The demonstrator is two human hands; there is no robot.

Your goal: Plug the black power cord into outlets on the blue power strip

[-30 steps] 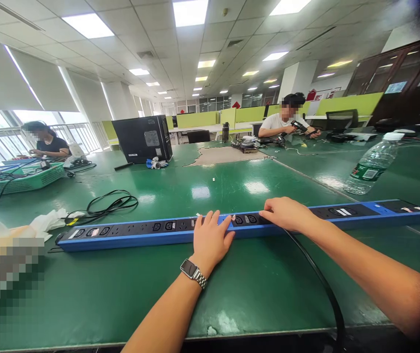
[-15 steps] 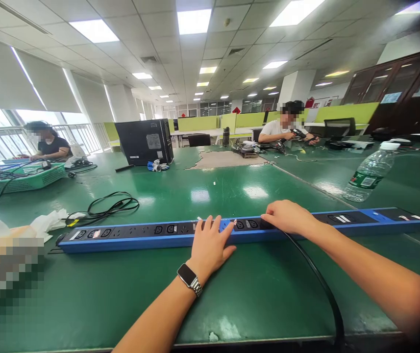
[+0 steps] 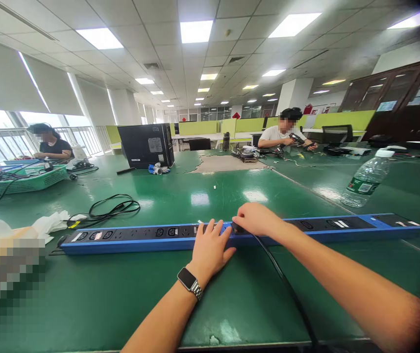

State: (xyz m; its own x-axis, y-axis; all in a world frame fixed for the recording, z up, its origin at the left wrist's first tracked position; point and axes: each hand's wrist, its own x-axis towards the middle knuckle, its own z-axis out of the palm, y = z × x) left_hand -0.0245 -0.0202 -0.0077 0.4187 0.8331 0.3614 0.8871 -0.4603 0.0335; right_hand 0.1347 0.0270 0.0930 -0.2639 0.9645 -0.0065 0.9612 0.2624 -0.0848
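Note:
A long blue and black power strip lies across the green table. My left hand rests on its middle with the fingers spread, a watch on that wrist. Just right of it, my right hand is closed around a black plug at the strip's sockets. The plug's front is hidden by the strip and fingers. From it a thick black cable runs down over the table's near edge.
A coiled black cord lies behind the strip's left end. Farther back are a green basket, a black computer case and a water bottle. Two people sit across the table, one at left, one at right.
My right hand has moved left along the strip with the plug, close to my left hand, and the cable has shifted left with it. My left hand has stayed on the strip.

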